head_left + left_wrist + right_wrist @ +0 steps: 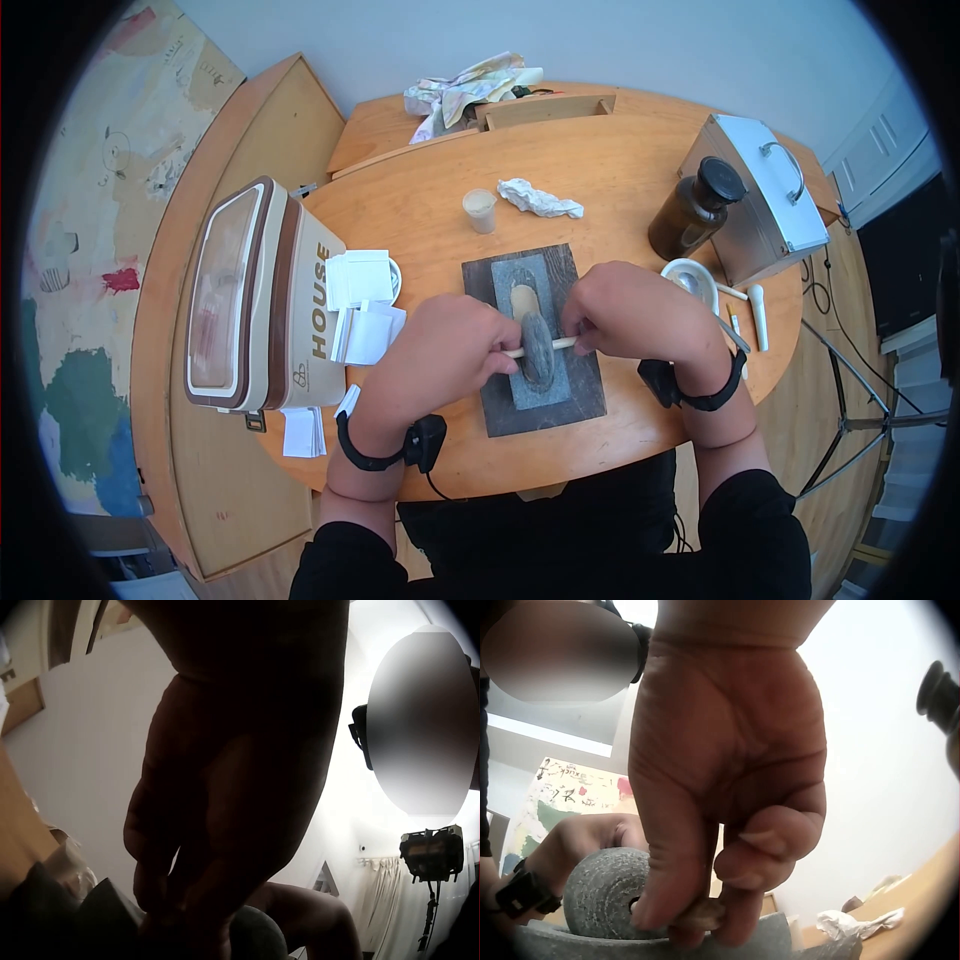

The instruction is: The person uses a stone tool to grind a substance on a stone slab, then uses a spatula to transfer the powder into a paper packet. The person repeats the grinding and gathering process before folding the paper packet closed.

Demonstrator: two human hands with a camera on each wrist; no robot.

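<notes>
A grey stone grinding wheel [538, 358] stands upright in the groove of a rectangular stone trough [556, 388]. Pale tan powder [523, 298] shows in the groove ahead of the wheel. Through its centre runs a light wooden handle [565, 343]. My left hand [445, 340] grips the handle's left end, while my right hand [625, 310] pinches the right end. In the right wrist view, thumb and fingers close round the handle right beside the wheel [604, 896]. The left wrist view is dark, with the left hand [225, 787] reaching down beside the wheel's rounded edge [257, 934].
Under the trough lies a dark board [490, 412]. Beyond it are a plastic cup [480, 212] and crumpled tissue [540, 198]. A beige case [310, 300] and white papers [362, 280] stand left; a brown bottle [690, 215], metal case [765, 205], white bowl [703, 278] and pestle [758, 318] right.
</notes>
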